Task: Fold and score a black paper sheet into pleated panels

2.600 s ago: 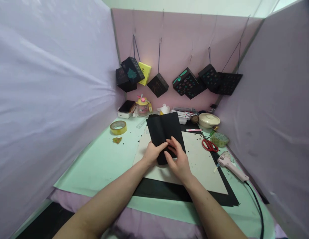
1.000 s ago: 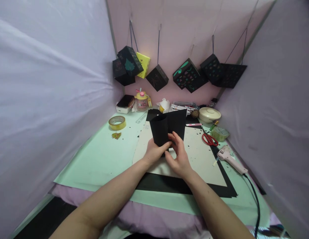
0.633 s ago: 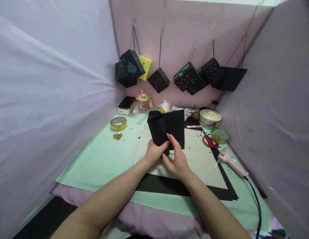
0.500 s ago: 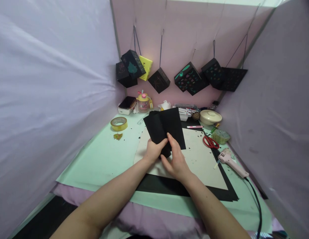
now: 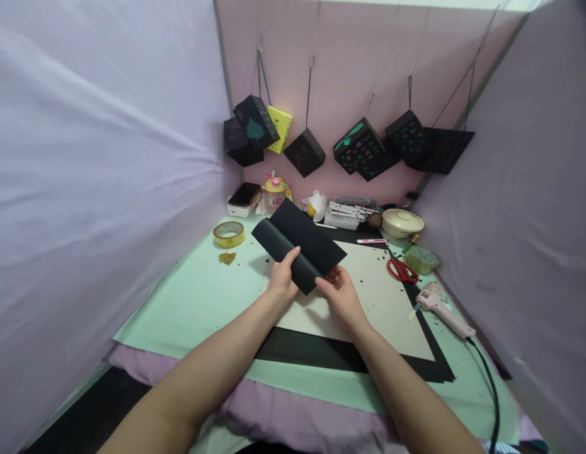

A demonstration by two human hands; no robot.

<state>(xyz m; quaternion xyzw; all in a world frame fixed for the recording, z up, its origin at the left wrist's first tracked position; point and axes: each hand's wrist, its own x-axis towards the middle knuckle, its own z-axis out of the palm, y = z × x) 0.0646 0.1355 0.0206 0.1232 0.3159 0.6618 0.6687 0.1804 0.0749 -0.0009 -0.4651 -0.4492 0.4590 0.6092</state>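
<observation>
A piece of black paper [image 5: 308, 236], partly curled over along its left side, is held above the white board [image 5: 382, 302] on the table. My left hand [image 5: 284, 277] grips its lower left side, the thumb on top of the curled part and the fingers underneath. At the lower right corner my right hand [image 5: 339, 293] pinches the paper between thumb and fingers. Beneath the white board lie larger black sheets [image 5: 312, 349]. Small black scraps are scattered on the board.
Tape roll [image 5: 229, 234] and a leaf [image 5: 227, 258] lie left. Right are red-handled scissors [image 5: 402, 270], a glue gun [image 5: 444, 310] with a cord, and a lidded bowl [image 5: 402, 223]. Markers [image 5: 352, 210] and a jar [image 5: 274, 194] stand behind. Black boxes [image 5: 305, 153] hang above.
The black paper has turned and tilted lower, showing its curled side. My left hand's thumb now lies on the curl, and my right hand has moved to the lower right corner.
</observation>
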